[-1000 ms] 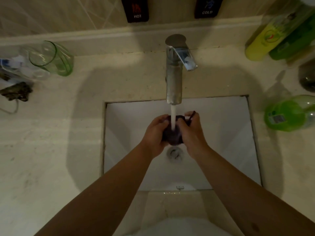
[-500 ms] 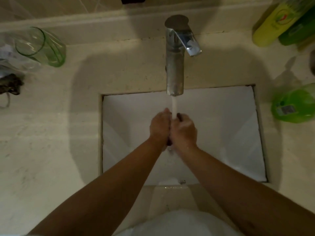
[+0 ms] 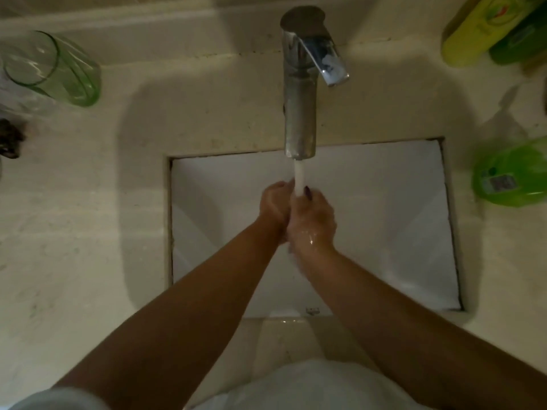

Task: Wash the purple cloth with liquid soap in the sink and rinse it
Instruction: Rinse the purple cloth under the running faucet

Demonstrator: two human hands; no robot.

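I see left hand [image 3: 273, 207] and right hand [image 3: 313, 216] squeezing wadded purple cloth [image 3: 307, 192], only tip showing at 12 o'clock under tap stream [image 3: 299, 179].

Your beige stone counter [image 3: 88, 232] surrounds a white rectangular sink [image 3: 399, 232] sunk at its centre. At twelve o'clock stands the chrome faucet [image 3: 299, 99]. At ten o'clock you have a green glass tumbler [image 3: 56, 69]. At two o'clock stands a yellow-green bottle [image 3: 476, 34], and at three o'clock a green bottle [image 3: 512, 176].
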